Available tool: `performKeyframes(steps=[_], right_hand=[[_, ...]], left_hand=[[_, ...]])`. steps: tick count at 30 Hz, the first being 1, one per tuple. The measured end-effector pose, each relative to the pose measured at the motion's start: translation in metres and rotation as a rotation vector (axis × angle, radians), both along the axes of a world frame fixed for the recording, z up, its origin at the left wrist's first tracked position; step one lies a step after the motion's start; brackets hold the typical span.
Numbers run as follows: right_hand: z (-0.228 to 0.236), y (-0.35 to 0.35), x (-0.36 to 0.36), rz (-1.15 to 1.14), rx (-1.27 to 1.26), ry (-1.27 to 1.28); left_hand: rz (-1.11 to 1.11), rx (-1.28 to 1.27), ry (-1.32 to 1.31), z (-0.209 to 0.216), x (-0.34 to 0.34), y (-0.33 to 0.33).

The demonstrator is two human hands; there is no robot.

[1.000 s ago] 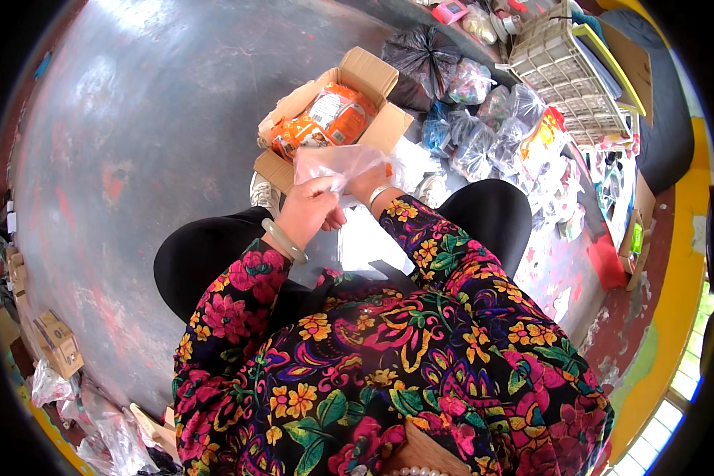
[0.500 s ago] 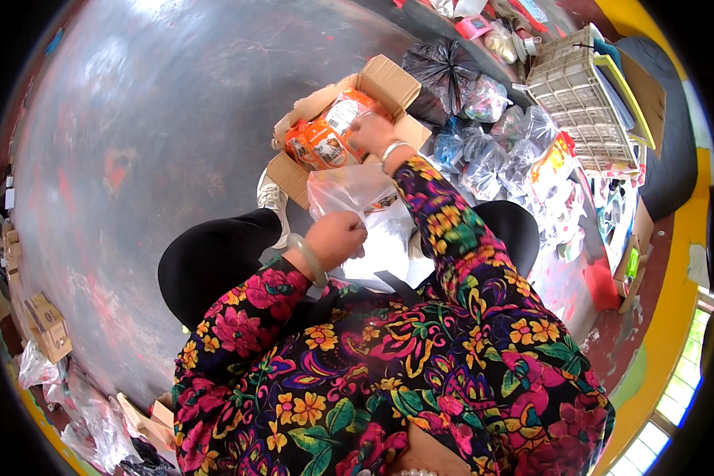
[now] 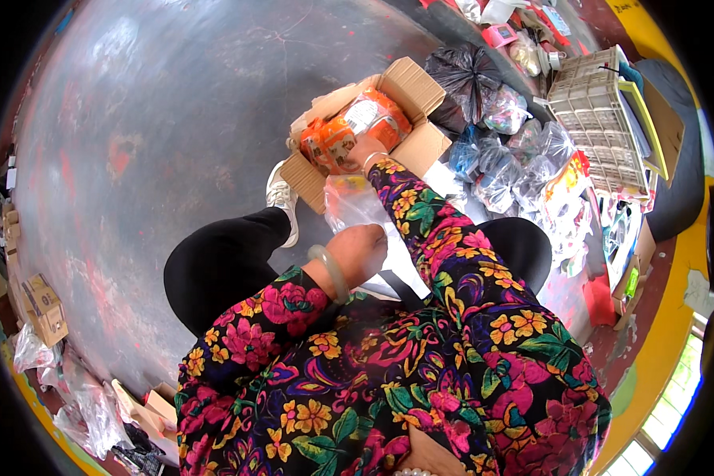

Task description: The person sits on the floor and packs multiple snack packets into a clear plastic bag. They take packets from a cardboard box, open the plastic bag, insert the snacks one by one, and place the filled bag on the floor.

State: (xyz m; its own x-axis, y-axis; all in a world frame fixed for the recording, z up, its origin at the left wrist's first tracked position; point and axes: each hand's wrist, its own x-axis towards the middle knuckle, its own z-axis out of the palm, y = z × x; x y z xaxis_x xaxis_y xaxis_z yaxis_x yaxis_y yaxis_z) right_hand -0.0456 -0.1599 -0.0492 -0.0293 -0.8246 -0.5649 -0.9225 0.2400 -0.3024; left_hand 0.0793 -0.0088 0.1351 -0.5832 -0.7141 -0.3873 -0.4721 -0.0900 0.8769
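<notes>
An open cardboard box [image 3: 303, 176] stands on the floor in front of me, filled with orange plastic packets [image 3: 333, 136] that carry white labels. My right hand [image 3: 367, 151] reaches into its near side and touches the packets; the fingertips are hidden there. Closer to my body, my left hand [image 3: 355, 255] is closed on the edge of a clear plastic bag [image 3: 349, 202]. The bag hangs between the hand and the box, with something orange showing through it. A white sheet-like surface [image 3: 401, 258] lies below my hands.
Right of the box are a black garbage bag [image 3: 464, 75] and several filled clear bags [image 3: 492, 163]. Farther right stands a whitish plastic crate [image 3: 591, 119]. At the far left sit a small carton [image 3: 44, 305] and crumpled clear plastic [image 3: 95, 416]. My shoe [image 3: 280, 198] is beside the box.
My right hand has gone lower, from above the packets into the near side of the box. The left hand keeps hold of the clear bag, and the whole view has shifted slightly.
</notes>
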Motion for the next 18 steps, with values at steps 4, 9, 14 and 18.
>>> performKeyframes(steps=[4,9,14,18], right_hand=[[0.01,-0.01,-0.038,-0.041,-0.102,-0.335],[0.068,-0.016,-0.067,-0.645,0.174,-1.208],[0.144,-0.01,-0.089,-0.649,0.135,-1.355],[0.203,0.003,-0.13,-0.521,-0.067,-1.339]], left_hand=[[-0.026,-0.074,0.008,-0.003,-0.003,0.002],[-0.047,0.016,-0.016,-0.004,-0.003,-0.004],[-0.053,0.057,0.002,-0.005,-0.001,-0.009],[-0.082,0.116,0.01,-0.002,-0.008,-0.013]])
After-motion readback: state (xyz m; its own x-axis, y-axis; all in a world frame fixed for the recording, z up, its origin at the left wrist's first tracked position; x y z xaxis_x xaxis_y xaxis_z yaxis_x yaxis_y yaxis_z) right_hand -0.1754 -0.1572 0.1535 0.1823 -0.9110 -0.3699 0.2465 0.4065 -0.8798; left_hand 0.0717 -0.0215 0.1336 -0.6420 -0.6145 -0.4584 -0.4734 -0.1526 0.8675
